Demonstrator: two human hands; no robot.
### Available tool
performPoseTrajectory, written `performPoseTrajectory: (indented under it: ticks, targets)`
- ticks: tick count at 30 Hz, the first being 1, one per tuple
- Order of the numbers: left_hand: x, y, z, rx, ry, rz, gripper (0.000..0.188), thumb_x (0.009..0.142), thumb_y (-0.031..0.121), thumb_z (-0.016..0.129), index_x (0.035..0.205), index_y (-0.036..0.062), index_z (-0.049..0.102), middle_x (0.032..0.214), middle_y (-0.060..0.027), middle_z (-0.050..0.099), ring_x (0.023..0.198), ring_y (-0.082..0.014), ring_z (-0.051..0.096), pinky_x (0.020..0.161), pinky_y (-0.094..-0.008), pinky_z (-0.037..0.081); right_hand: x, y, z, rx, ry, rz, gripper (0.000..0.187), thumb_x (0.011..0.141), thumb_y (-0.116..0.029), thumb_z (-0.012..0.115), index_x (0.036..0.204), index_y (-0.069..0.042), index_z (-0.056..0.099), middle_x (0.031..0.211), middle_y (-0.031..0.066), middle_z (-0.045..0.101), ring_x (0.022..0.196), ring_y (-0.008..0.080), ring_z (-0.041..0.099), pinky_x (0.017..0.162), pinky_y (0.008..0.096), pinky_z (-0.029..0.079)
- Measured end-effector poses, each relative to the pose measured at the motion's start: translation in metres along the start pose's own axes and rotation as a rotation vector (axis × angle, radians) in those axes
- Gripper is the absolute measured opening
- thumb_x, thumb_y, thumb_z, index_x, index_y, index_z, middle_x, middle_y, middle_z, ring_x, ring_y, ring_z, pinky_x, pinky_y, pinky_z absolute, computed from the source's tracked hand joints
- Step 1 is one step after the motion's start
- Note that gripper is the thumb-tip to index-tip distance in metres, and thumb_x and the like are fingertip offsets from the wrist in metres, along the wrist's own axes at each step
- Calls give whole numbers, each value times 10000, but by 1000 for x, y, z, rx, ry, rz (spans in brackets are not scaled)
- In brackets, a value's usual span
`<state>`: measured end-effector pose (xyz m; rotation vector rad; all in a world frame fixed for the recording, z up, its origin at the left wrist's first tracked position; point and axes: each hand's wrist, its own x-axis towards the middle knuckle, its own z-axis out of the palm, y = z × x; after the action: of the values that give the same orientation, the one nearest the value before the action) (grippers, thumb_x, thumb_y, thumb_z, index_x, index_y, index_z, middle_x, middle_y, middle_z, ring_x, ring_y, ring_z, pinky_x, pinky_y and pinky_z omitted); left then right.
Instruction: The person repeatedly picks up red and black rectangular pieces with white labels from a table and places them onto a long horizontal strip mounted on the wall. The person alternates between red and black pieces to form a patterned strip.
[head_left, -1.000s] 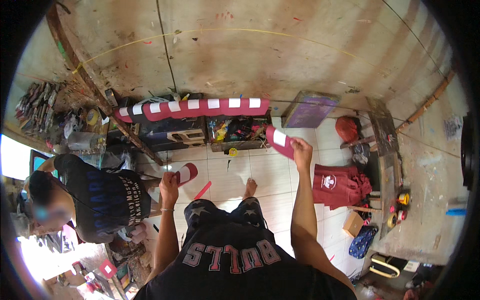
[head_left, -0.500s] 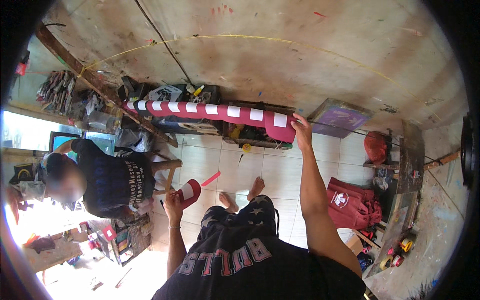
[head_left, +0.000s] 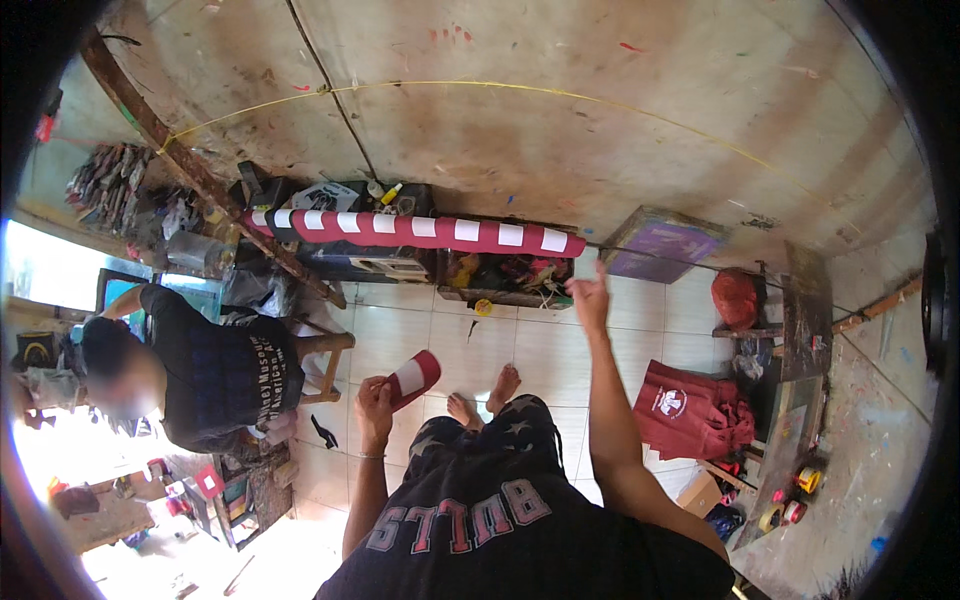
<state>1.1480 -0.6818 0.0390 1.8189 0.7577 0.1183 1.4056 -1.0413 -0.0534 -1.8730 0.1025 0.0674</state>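
Head cam: L hand, approx. 8 o'clock, has fingers pinched on a maroon piece w/ white patch; R hand, 3 o'clock, is blurred but seems empty, thumb & index apart. Prob. mid-hanging, w/ a row of similar pieces at 12 o'clock; next move calls for bringing the held one to row's 2 o'clock end.
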Motion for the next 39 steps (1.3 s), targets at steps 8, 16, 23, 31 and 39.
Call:
performPoseTrajectory:
  ticks: [8, 16, 23, 31, 39]
  targets:
    - [15, 37, 42, -389, -378, 48, 199, 885, 7, 507, 1083, -7, 496, 933, -80, 616, 819, -109, 568, 687, -244, 468, -149, -114, 90, 598, -573, 92, 664, 830, 49, 589, 1412, -65, 290, 1067, 120, 627, 962, 158, 605, 826, 276, 488]
    - [10, 8, 68, -139, -434, 206, 241, 860, 1, 533, 1094, -25, 482, 982, -109, 622, 812, -134, 585, 667, -262, 471, -162, -78, 52, 291, -585, 229, 244, 840, 16, 599, 1083, 16, 616, 943, 70, 673, 833, 109, 612, 738, 244, 488]
    - [20, -35, 83, 5, -398, 147, 221, 867, 45, 531, 1064, -51, 503, 994, -156, 630, 800, -217, 659, 678, -299, 530, -110, -55, -29, -89, -139, 27, 170, 792, -76, 687, 938, 10, 687, 764, 49, 675, 667, 88, 579, 614, 242, 471]
    - [0, -181, 69, 391, -357, 69, 216, 865, 162, 544, 994, -10, 563, 927, -154, 641, 694, -241, 657, 574, -313, 532, 39, -53, -111, 162, -56, -34, 421, 816, -1, 649, 1225, -49, 563, 822, 39, 646, 719, 58, 567, 623, 200, 456]
    - [-108, -187, 74, -51, -83, -836, 251, 889, 153, 519, 1017, -62, 543, 842, -159, 656, 648, -232, 665, 467, -309, 528, 90, 9, -114, 326, -222, 162, 525, 821, 18, 637, 1314, -98, 496, 893, 51, 657, 759, 70, 589, 675, 213, 484]
